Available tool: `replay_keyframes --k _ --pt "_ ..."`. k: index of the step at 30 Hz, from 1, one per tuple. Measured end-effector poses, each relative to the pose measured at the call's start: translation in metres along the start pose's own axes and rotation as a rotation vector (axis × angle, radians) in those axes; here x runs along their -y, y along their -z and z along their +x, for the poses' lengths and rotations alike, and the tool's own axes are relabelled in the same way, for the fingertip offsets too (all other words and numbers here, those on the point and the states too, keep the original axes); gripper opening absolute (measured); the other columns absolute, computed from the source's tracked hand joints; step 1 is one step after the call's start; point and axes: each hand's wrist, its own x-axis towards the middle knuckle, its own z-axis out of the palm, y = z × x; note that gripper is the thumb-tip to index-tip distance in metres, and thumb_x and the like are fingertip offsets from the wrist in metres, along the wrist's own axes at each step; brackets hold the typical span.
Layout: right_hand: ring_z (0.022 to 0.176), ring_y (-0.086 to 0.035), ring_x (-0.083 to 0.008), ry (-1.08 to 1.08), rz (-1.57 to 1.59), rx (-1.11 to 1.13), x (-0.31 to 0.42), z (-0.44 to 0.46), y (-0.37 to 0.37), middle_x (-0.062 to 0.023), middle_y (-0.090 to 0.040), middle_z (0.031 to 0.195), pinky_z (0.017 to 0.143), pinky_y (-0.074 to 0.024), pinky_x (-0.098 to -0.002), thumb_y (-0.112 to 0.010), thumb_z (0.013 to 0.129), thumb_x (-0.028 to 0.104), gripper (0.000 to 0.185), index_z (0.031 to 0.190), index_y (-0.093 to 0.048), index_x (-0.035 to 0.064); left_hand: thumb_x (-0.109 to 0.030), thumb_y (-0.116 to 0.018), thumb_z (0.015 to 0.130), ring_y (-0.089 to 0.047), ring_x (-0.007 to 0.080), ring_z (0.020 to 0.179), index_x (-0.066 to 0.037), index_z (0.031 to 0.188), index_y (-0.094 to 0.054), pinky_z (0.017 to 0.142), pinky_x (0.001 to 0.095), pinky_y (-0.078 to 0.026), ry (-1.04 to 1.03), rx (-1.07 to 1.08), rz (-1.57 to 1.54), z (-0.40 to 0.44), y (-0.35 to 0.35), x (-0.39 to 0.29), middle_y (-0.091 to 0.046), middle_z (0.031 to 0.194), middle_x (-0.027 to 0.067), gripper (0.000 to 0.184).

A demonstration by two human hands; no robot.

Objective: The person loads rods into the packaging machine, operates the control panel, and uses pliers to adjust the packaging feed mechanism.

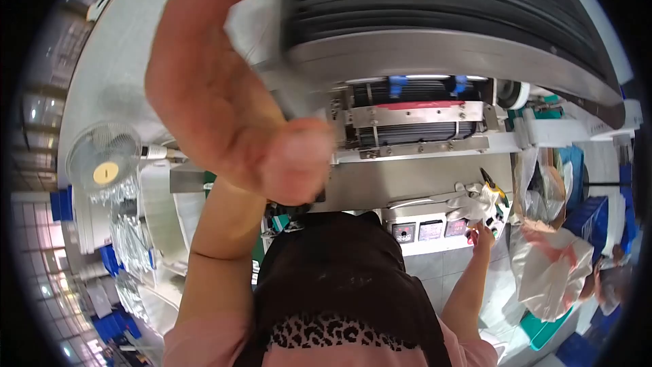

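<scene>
Close to the camera, my left hand (pixel 210 88) is raised, with the fingers curved upward and the thumb apart from them. It is beside the corner of a machine's metal hood (pixel 435 51), in front of a blurred grey metal part (pixel 299 92); contact cannot be made out. Low on the right, my right hand (pixel 483 236) reaches to the front control panel (pixel 435 247), its fingers at a red knob (pixel 471 236). Under the hood lies a metal bar with a red strip (pixel 418 113) across dark rollers or wires.
White gloves (pixel 468 200) and yellow-handled pliers (pixel 494 187) lie on the metal bench (pixel 380 183). A fan (pixel 104 156) stands at left near clear plastic-wrapped goods (pixel 129 234). Right are an open cardboard box (pixel 543 190), a white bag (pixel 553 272) and blue bins (pixel 589 221).
</scene>
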Motion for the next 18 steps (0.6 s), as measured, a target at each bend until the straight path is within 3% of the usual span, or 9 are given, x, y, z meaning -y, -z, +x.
replay_keyframes --k 3,5,7,9,11,13,15,17,18 --pt "0.059 -0.054 -0.0131 0.068 -0.025 -0.081 0.007 -0.047 0.004 -0.0067 -0.056 0.079 0.041 -0.0402 -0.0193 -0.059 0.074 0.018 0.036 0.103 -0.047 -0.0002 -0.027 -0.039 0.082 -0.044 0.0301 0.104 0.002 0.11 -0.042 0.083 0.0374 -0.036 0.203 -0.142 0.177 -0.032 0.071 0.018 -0.046 0.112 0.0196 0.04" --pt "0.075 -0.054 -0.0155 0.051 -0.007 0.005 -0.019 -0.06 0.017 -0.005 -0.055 0.091 0.055 -0.0442 -0.0237 -0.053 0.078 0.022 0.033 0.105 -0.047 0.0026 -0.008 -0.037 0.084 -0.047 0.0197 0.1 0.0 0.107 -0.047 0.081 0.0302 -0.038 0.554 -0.082 0.365 -0.08 0.128 0.031 -0.05 0.108 0.0122 0.026" --pt "0.084 -0.054 -0.0174 -0.04 0.075 0.049 -0.038 -0.096 0.016 -0.0057 -0.053 0.096 0.065 -0.0442 -0.0289 -0.049 0.081 0.026 0.031 0.104 -0.047 0.0052 -0.011 -0.044 0.084 -0.049 0.0131 0.093 0.0 0.103 -0.05 0.078 0.0254 -0.039 0.955 -0.142 0.421 -0.157 0.187 0.044 -0.053 0.101 0.008 0.023" --pt "0.083 -0.054 -0.0181 -0.099 0.079 0.087 -0.061 -0.123 0.011 -0.0061 -0.054 0.096 0.065 -0.0448 -0.0292 -0.047 0.082 0.024 0.026 0.101 -0.047 0.0063 -0.013 -0.049 0.081 -0.052 0.0142 0.089 0.002 0.097 -0.052 0.073 0.0264 -0.041 1.129 -0.078 0.694 -0.236 0.249 0.041 -0.055 0.097 0.01 0.022" --pt "0.083 -0.055 -0.0183 -0.151 0.029 0.127 -0.07 -0.162 -0.008 -0.0056 -0.055 0.094 0.063 -0.0454 -0.0292 -0.049 0.082 0.024 0.027 0.101 -0.047 0.0061 -0.017 -0.051 0.08 -0.053 0.0128 0.076 0.002 0.092 -0.053 0.068 0.0247 -0.041 1.298 -0.309 0.731 -0.304 0.294 0.029 -0.057 0.084 0.0076 0.022" --pt "0.078 -0.057 -0.0186 -0.155 -0.069 0.227 -0.077 -0.19 -0.026 -0.0077 -0.056 0.091 0.054 -0.0454 -0.0256 -0.052 0.08 0.023 0.028 0.098 -0.048 0.0028 -0.023 -0.052 0.079 -0.051 0.0121 0.065 -0.001 0.084 -0.054 0.057 0.0241 -0.042 1.527 -0.352 0.893 -0.366 0.332 0.014 -0.055 0.071 0.0044 0.023" --pt "0.075 -0.057 -0.0175 -0.118 -0.219 0.358 -0.075 -0.216 -0.051 -0.0081 -0.057 0.086 0.05 -0.0451 -0.0237 -0.053 0.079 0.021 0.027 0.096 -0.05 0.0003 -0.034 -0.052 0.078 -0.049 0.0117 0.061 -0.004 0.076 -0.053 0.048 0.0243 -0.04 1.932 -0.619 0.667 -0.402 0.347 0.005 -0.052 0.066 0.0023 0.03" --pt "0.073 -0.057 -0.0169 -0.022 -0.257 0.445 -0.077 -0.237 -0.074 -0.0085 -0.057 0.083 0.049 -0.0458 -0.0234 -0.053 0.079 0.019 0.025 0.095 -0.052 -0.001 -0.045 -0.051 0.075 -0.05 0.013 0.062 -0.005 0.072 -0.051 0.042 0.024 -0.037 2.136 -0.68 0.391 -0.443 0.364 -0.003 -0.052 0.068 0.0036 0.04" --pt "0.073 -0.057 -0.0173 0.006 -0.313 0.485 -0.075 -0.247 -0.086 -0.009 -0.057 0.082 0.05 -0.0464 -0.024 -0.053 0.079 0.018 0.025 0.095 -0.052 -0.0011 -0.049 -0.051 0.074 -0.051 0.0143 0.067 -0.004 0.079 -0.051 0.045 0.0244 -0.038 2.096 -0.668 0.315 -0.438 0.356 -0.01 -0.053 0.074 0.0054 0.045"
